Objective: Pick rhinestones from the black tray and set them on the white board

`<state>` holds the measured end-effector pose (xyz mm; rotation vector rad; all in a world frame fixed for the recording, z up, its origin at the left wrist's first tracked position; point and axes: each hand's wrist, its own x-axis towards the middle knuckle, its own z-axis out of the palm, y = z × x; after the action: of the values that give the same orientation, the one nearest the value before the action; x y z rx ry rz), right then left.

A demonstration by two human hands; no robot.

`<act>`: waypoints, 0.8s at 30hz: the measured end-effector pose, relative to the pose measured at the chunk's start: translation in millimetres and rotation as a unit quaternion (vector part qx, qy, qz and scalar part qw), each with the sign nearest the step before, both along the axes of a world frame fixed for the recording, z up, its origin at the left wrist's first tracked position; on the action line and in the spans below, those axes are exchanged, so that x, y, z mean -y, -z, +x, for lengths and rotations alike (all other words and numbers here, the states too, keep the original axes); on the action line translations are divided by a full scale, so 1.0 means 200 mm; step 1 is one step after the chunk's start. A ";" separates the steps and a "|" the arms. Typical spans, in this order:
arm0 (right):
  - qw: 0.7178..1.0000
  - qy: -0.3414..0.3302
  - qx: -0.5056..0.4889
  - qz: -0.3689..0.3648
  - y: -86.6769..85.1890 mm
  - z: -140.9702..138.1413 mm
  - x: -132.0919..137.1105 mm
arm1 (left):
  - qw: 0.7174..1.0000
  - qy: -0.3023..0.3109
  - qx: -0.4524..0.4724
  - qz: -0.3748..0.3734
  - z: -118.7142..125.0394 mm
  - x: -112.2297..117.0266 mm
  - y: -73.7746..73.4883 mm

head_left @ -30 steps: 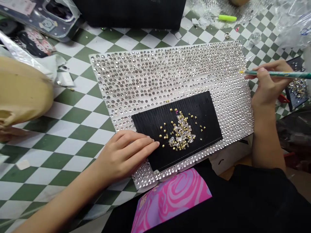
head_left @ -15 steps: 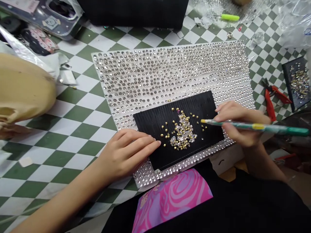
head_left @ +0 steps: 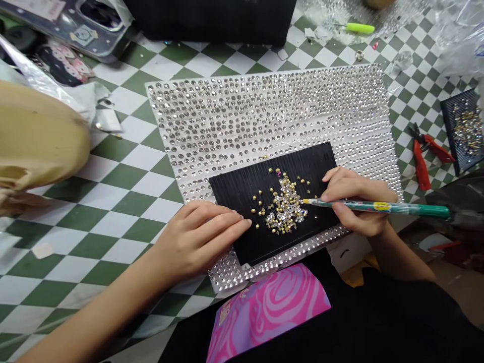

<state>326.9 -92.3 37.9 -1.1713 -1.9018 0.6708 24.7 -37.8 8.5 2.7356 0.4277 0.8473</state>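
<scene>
One rhinestone pencil (head_left: 393,208) in right hand (head_left: 357,190)

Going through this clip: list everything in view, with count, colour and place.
Rhinestone sheet: one, white with clear stones, centre.
Ridged tray: one, black, on the sheet.
Rhinestones: many, gold and clear, piled on the tray.
Pick-up pen: one, green with a yellow tip, over the tray.
Small tray: one, black, holding stones, far right.
Pliers: one pair, red handles, beside the small tray.
Pouch: one, pink and lilac, at the person's lap.
Tan rounded object: one, far left.
Phone case: one, dark, top left.
Checkered mat: one, green and white, underneath.
Left hand: on the tray's edge.
Right hand: holding the pen.
</scene>
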 end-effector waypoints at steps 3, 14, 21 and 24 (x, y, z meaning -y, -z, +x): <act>1.000 -0.002 -0.003 0.003 0.00 0.00 0.00 | 1.000 0.001 0.002 0.002 0.00 0.00 0.00; 1.000 -0.002 -0.005 -0.005 0.00 0.01 0.00 | 1.000 0.003 0.005 -0.002 0.00 0.00 0.00; 1.000 -0.004 -0.010 -0.002 0.00 -0.01 0.00 | 1.000 0.010 0.004 -0.010 0.00 0.01 0.01; 0.990 0.105 -0.080 0.042 0.00 0.06 -0.03 | 1.000 0.012 0.001 -0.011 0.00 0.01 0.01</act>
<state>338.2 -86.0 37.7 -1.2071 -1.6296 0.5478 24.0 -38.9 5.6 2.7137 0.4015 0.8344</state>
